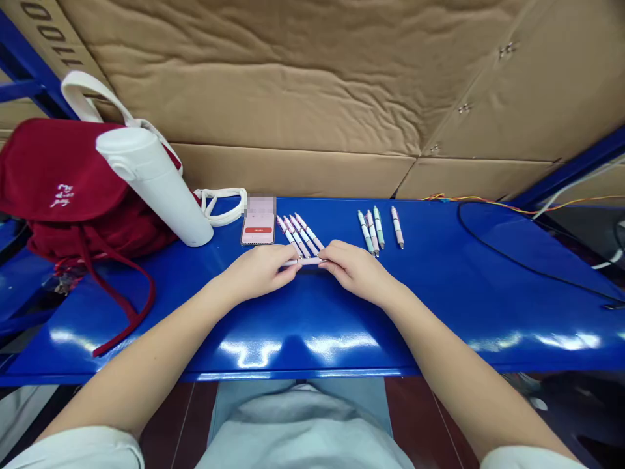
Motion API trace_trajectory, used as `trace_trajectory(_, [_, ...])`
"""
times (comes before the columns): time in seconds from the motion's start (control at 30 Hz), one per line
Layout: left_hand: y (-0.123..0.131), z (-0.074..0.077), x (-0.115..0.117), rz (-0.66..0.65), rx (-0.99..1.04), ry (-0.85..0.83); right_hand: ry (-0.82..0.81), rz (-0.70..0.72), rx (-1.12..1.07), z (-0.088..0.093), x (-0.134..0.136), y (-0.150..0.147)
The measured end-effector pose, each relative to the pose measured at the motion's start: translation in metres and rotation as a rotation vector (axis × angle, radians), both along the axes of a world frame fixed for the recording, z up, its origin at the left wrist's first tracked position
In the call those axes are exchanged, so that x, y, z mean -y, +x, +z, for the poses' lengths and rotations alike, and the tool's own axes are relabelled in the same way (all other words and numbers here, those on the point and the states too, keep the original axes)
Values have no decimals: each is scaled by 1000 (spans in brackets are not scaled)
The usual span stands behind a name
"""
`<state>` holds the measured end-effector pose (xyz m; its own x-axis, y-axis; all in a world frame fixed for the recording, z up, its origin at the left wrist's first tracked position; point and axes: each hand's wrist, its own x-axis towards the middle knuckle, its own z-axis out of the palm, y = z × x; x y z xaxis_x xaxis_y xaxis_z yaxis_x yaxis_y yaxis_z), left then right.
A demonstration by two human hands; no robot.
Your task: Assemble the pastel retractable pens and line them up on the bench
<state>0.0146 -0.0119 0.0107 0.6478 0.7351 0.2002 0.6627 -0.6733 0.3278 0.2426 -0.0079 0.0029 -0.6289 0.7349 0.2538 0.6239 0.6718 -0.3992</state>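
Between my hands a pink-and-white pen lies crosswise, nearly level, above the blue tabletop. My left hand pinches its left end between thumb and fingers. At the other end, my right hand grips the tip the same way. Just beyond the held pen, several pink-and-white pens lie side by side, slanting, their near ends close to my fingers. Further right rests a group of green and pink pens, with one pink pen a little apart from it.
A phone with a lit screen lies left of the pens. A white bottle leans by a red bag with straps on the blue table. Cardboard stands behind. A black cable crosses the right side.
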Motion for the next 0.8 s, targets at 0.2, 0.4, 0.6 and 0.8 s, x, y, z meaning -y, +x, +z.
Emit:
trace_trajectory(0.2, [3, -4, 2, -2, -142, 156, -4, 70, -7, -1, -2, -1])
trace_trajectory(0.4, [5, -3, 1, -8, -181, 322, -67, 79, -6, 1, -4, 1])
trace_trajectory(0.6, [-3, 0, -4, 238, 22, 538, 86, -304, -162, -1, -15, 14])
trace_trajectory(0.8, [-5, -8, -8, 199, 24, 472, 83, -474, 264, -10, -22, 10])
